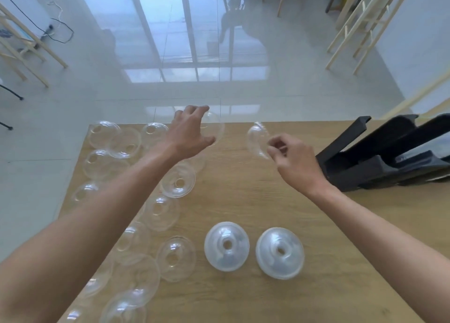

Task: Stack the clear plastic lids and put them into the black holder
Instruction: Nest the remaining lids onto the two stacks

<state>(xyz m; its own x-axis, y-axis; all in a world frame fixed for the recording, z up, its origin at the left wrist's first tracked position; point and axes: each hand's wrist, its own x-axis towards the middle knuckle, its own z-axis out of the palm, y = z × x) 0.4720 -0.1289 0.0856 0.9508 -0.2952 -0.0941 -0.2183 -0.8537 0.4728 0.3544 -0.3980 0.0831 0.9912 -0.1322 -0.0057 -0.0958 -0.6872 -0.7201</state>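
Note:
Several clear dome lids with centre holes lie scattered over the left half of the wooden table (pixel 243 200). My left hand (pixel 187 132) grips one clear lid (pixel 215 127) near the table's far edge, held above the surface. My right hand (pixel 292 157) pinches a second clear lid (pixel 257 140) by its rim, tilted on edge. The two lids are apart, a short gap between them. Two whitish stacks of lids (pixel 227 246) (pixel 280 252) stand side by side near the front. The black holder (pixel 379 152) lies at the right, just beyond my right hand.
The table's far edge runs just behind my hands, with a glossy tiled floor beyond. Wooden racks (pixel 360 27) stand at the back right and back left. A black cable (pixel 58 32) lies on the floor at the left.

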